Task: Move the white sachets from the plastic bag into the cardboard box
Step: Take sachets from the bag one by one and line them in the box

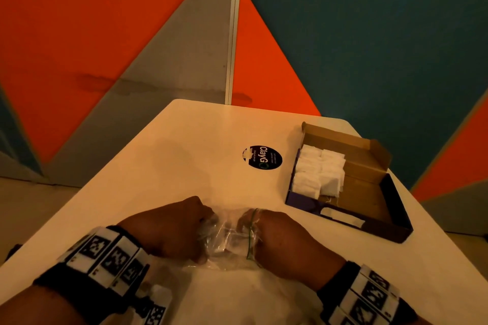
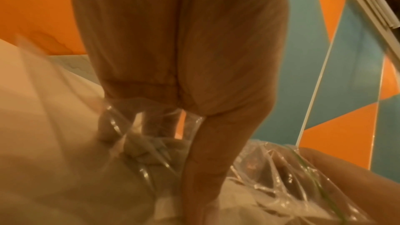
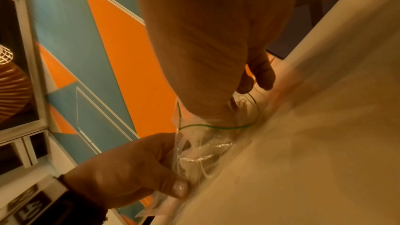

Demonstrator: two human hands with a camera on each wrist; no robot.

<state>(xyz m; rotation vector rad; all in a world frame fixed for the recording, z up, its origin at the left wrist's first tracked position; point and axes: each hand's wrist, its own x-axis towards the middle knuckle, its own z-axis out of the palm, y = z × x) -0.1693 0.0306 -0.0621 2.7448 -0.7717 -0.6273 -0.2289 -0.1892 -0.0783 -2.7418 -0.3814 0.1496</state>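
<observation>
A clear plastic bag (image 1: pixel 227 240) with a green rim line lies at the near edge of the white table (image 1: pixel 184 153). My left hand (image 1: pixel 171 232) grips one side of it, thumb and curled fingers bunching the plastic (image 3: pixel 181 151). My right hand (image 1: pixel 280 240) is pushed into the bag's mouth, and the green rim rings its fingers (image 3: pixel 216 127). Its fingertips close on a white sachet (image 3: pixel 195 137) inside, blurred through the plastic. The open cardboard box (image 1: pixel 375 150) sits at the far right with several white sachets (image 1: pixel 317 171) stacked along its left side.
A round black sticker (image 1: pixel 262 157) lies on the table left of the box. Bare tabletop stretches between my hands and the box. Behind the table stand orange, grey and teal wall panels (image 1: pixel 369 34). The table edges fall away left and right.
</observation>
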